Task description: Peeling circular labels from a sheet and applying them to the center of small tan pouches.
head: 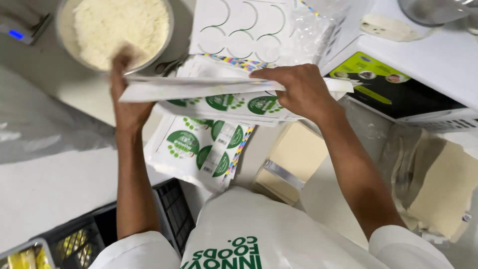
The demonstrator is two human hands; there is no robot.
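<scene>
At far left, a round metal bowl of white grated flakes [115,31] sits on the pale counter [55,184]; just below it the left hand [128,99] grips the left end of a flat white paper label sheet [199,88], lifted edge-on. The right hand [298,92] pinches the same sheet's right end; beneath lies a stack of sheets with round green stickers [201,144]; right of it, beige pouches [291,159].

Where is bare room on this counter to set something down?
Bare counter lies left of the left hand, below the bowl and above the crate. The middle is crowded with label sheets; bags fill the space under the right hand.
</scene>
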